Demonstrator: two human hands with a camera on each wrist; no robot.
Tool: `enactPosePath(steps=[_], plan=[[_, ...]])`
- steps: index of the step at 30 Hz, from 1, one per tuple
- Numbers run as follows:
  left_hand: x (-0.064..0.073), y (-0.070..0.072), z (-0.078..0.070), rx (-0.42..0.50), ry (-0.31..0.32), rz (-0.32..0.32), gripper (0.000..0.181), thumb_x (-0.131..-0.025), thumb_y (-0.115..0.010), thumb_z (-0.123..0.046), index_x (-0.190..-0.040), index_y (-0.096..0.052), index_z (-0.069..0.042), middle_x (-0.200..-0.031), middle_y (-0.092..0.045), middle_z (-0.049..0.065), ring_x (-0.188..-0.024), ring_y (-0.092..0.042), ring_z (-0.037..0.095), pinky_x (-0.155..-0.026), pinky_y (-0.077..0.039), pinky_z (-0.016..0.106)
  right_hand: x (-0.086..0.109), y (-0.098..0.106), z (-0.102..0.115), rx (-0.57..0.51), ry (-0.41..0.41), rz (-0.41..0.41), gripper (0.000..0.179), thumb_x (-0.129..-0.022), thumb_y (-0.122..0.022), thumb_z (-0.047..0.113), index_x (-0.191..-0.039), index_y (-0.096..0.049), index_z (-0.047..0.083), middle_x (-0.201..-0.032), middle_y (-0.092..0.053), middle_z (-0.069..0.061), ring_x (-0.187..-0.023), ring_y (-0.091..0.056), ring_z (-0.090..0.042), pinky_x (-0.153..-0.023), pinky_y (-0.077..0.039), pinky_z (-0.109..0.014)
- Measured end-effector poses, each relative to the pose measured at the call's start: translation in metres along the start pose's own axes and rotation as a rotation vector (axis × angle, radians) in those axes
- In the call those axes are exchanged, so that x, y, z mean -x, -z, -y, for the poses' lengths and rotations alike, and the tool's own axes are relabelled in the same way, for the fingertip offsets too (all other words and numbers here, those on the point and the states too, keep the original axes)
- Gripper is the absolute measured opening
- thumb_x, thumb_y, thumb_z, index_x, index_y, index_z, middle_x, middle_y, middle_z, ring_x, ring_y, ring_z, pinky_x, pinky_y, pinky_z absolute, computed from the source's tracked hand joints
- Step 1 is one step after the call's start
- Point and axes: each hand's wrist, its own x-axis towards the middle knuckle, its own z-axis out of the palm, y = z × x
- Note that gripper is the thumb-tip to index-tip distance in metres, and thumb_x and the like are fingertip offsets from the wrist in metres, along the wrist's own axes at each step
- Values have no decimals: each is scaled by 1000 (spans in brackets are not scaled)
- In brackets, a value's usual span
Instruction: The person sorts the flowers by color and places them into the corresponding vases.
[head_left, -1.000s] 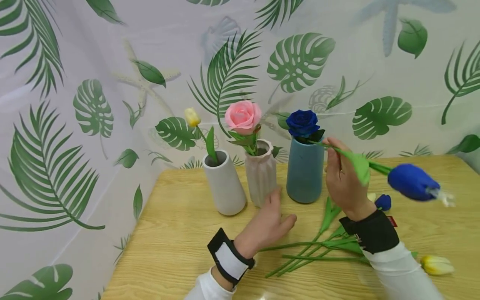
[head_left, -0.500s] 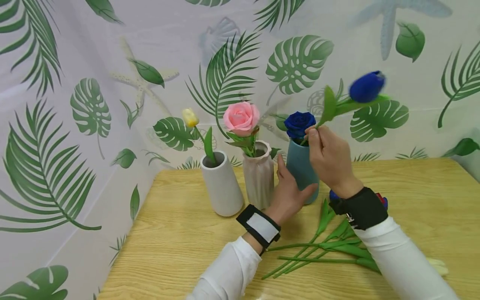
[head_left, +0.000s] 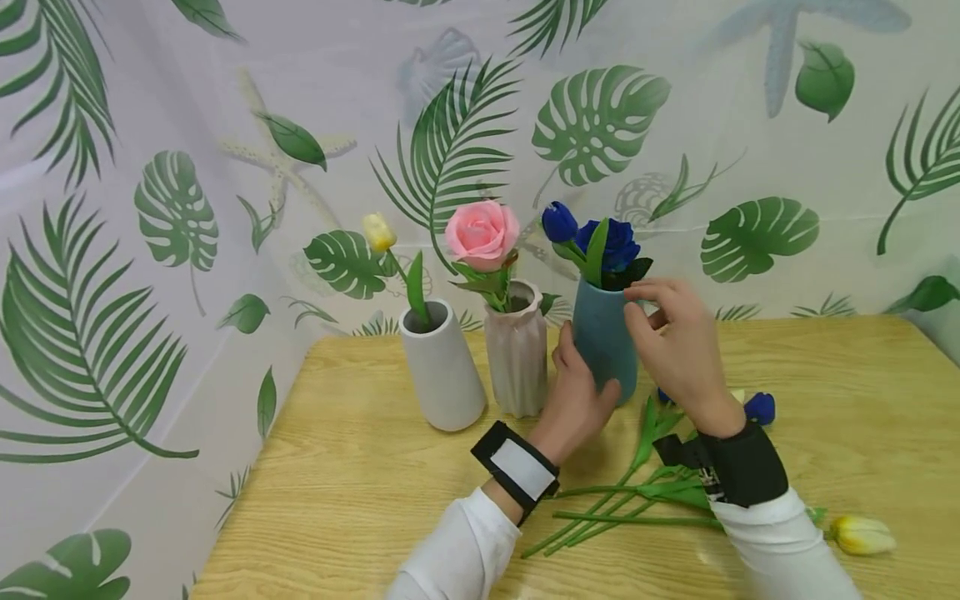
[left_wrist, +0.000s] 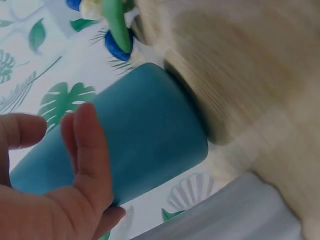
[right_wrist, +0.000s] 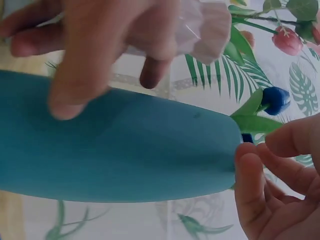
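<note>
A blue vase (head_left: 606, 337) stands upright at the right of a row of three vases. It holds a dark blue rose (head_left: 617, 243) and a blue tulip (head_left: 559, 222), which leans left. My left hand (head_left: 576, 408) holds the vase's lower left side, its thumb in front in the right wrist view. At the rim, my right hand (head_left: 678, 346) has loosely bent fingers at the vase's right edge, holding no flower. The right wrist view shows those fingertips (right_wrist: 246, 155) by the rim, with the tulip (right_wrist: 275, 101) beyond them.
To the left stand a ribbed pale vase (head_left: 517, 367) with a pink rose (head_left: 482, 235) and a white vase (head_left: 444, 375) with a yellow tulip (head_left: 379, 232). Several tulips lie crossed beneath the right arm, a yellow-white tulip (head_left: 862, 535) among them. A leaf-printed cloth hangs behind.
The blue tulip, held by my right hand before, now stands in the blue vase, and that hand has let go. My left hand has moved right from the ribbed vase to the blue one.
</note>
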Motion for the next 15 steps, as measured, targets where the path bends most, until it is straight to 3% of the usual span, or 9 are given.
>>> enactPosePath(steps=[4, 8, 10, 12, 15], plan=[[14, 7, 3, 30, 0, 52, 86, -100, -57, -22, -158, 5, -8, -161, -12, 21, -143, -33, 32, -107, -41, 43, 14, -4, -5, -8, -2, -39, 17, -96, -58, 0, -106, -71, -5, -105, -65, -20, -72, -49, 5, -65, -40, -16], [27, 19, 4, 80, 10, 82, 80, -100, -57, -21, -157, -2, -10, -158, -19, 20, -141, -35, 31, -106, -42, 43, 27, -6, -10, -35, -33, -3, 17, -98, -57, 4, -106, -71, -4, -94, -67, -18, -68, -51, 2, -58, -38, -17], [33, 27, 4, 81, 0, 100, 77, -100, -56, -21, -157, -5, -10, -154, -25, 21, -127, -50, 29, -97, -47, 38, 36, -8, -15, -94, -44, 38, 18, -99, -58, 7, -107, -71, -2, -92, -69, -13, -69, -53, 0, -56, -38, -18], [38, 37, 5, 68, -17, 114, 73, -101, -54, -21, -156, -8, -9, -151, -30, 23, -101, -61, 26, -82, -49, 32, 41, -8, -16, -104, -48, 114, 17, -99, -58, 9, -107, -70, 0, -88, -69, -9, -69, -55, -1, -57, -40, -20], [42, 52, 7, 32, -33, 117, 68, -102, -52, -22, -156, -12, -10, -148, -37, 22, -74, -58, 18, -67, -45, 27, 44, -9, -16, -73, -33, 277, 14, -99, -60, 8, -106, -70, 3, -80, -66, -1, -63, -53, -4, -56, -41, -25]])
